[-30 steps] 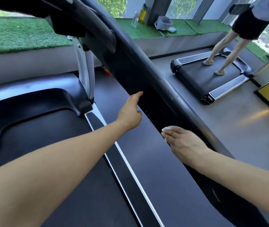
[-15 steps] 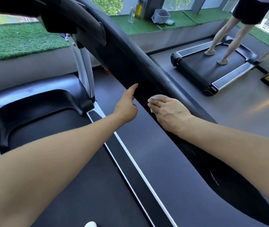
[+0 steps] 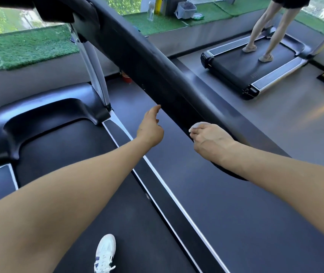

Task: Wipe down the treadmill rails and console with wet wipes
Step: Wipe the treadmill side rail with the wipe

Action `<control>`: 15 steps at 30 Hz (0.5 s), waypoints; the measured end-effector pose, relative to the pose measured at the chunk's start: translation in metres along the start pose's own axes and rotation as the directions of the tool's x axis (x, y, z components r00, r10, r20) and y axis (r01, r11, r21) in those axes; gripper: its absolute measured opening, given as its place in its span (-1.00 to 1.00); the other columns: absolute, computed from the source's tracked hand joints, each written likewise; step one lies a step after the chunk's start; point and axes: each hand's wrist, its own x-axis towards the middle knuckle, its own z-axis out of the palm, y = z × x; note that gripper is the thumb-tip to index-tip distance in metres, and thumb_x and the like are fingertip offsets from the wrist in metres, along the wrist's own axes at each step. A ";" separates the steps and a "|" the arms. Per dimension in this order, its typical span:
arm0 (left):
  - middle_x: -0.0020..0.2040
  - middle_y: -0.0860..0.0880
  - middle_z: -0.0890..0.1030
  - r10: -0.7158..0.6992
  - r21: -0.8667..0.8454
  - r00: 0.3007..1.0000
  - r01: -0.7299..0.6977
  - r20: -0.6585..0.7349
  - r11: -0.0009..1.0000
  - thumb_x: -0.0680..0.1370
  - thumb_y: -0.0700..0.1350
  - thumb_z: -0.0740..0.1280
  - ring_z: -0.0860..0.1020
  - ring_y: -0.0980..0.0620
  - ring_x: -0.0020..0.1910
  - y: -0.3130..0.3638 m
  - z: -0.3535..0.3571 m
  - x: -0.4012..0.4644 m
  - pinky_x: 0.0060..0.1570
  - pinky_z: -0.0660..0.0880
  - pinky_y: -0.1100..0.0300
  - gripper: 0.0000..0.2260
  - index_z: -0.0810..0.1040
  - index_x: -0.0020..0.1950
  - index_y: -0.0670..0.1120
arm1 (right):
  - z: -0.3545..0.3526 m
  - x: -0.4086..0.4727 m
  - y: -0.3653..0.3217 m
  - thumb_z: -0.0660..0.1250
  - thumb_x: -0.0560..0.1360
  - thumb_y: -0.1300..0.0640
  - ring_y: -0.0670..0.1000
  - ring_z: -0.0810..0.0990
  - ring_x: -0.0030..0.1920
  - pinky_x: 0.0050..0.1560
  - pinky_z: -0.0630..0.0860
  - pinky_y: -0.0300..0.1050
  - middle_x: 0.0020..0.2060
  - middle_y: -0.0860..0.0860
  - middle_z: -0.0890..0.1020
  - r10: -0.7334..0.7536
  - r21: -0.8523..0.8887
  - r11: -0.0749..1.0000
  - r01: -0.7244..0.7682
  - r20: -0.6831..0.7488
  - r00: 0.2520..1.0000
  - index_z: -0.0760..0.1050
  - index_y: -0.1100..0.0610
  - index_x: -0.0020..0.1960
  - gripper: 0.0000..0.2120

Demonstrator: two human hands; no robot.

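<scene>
The right hand (image 3: 210,140), at centre right of the frame, presses a white wet wipe (image 3: 195,126) against the underside of the black side rail (image 3: 151,62), its fingers curled over the wipe so that only a small crumpled corner shows past the fingertips. The rail runs as a thick dark bar from the upper left down toward the lower right, where the right forearm covers its lower end. The left hand (image 3: 150,128), just left of centre, reaches toward the same rail with fingers loosely extended and holding nothing; its fingertip lies close under the rail's lower edge, but whether it touches cannot be made out. The console is mostly cut off at the top left edge, only a dark underside showing. Below lies the treadmill belt (image 3: 62,152), with a white sneaker (image 3: 105,253) partly cut off at the bottom edge. In the upper right, a second treadmill (image 3: 255,62) carries another person (image 3: 265,36), seen only from the thighs down. Along the green turf ledge (image 3: 27,48) at the top stand two bottles (image 3: 154,7) and a small bin (image 3: 185,8), too small to detail.
</scene>
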 end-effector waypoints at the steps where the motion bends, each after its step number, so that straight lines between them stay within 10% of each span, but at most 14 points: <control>1: 0.49 0.09 0.21 -0.006 -0.014 1.000 0.006 0.005 1.000 0.53 -0.42 0.03 0.36 0.06 0.37 0.001 0.005 -0.009 -0.15 0.51 0.20 -0.39 0.14 0.51 0.05 | -0.006 -0.007 -0.006 0.11 0.56 0.28 0.01 0.42 0.26 0.38 0.23 -0.12 -0.08 -0.08 0.55 0.096 0.153 0.983 -0.102 0.047 0.994 0.51 0.04 -0.11 -0.75; 5: 0.44 0.08 0.29 -0.060 -0.085 0.998 0.058 -0.015 0.995 0.52 -0.42 0.01 0.42 0.07 0.31 0.004 0.023 -0.041 -0.28 0.43 0.31 -0.41 0.19 0.50 0.03 | -0.009 -0.028 -0.013 0.14 0.36 0.43 0.05 0.42 -0.14 0.02 0.47 -0.17 -0.41 -0.06 0.28 0.145 0.172 0.975 -0.138 -0.029 0.989 0.24 0.07 -0.37 -0.70; 9: 0.33 0.07 0.43 -0.064 -0.149 0.997 0.068 0.037 0.986 0.54 -0.41 0.04 0.45 0.09 0.28 0.009 0.031 -0.072 -0.18 0.40 0.36 -0.47 0.32 0.43 -0.01 | -0.009 -0.041 -0.016 0.24 0.54 0.31 0.10 0.43 -0.23 -0.25 0.39 -0.12 -0.23 0.03 0.44 0.244 0.577 0.797 -0.179 -0.037 0.969 0.56 0.15 0.08 -0.80; 12: 0.27 0.03 0.52 -0.056 -0.299 0.985 0.104 0.164 0.949 0.51 -0.42 0.12 0.46 0.09 0.28 0.012 0.032 -0.089 0.02 0.39 0.26 -0.52 0.43 0.35 -0.04 | -0.011 -0.055 -0.015 0.36 0.52 0.06 -0.02 0.53 -0.18 -0.14 0.50 -0.20 -0.17 -0.01 0.59 0.392 0.974 0.215 -0.066 -0.024 0.920 0.64 0.12 0.04 -0.82; 15: 0.08 0.06 0.61 -0.086 -0.488 0.962 0.207 0.258 0.848 0.55 -0.29 0.26 0.53 0.12 0.15 0.023 0.027 -0.102 0.07 0.43 0.24 -0.74 0.54 0.15 -0.01 | -0.017 -0.063 -0.012 0.38 0.49 0.22 0.02 0.57 -0.13 -0.11 0.55 -0.27 -0.19 0.10 0.59 0.386 0.939 -0.338 0.062 0.079 0.919 0.57 0.33 -0.02 -0.84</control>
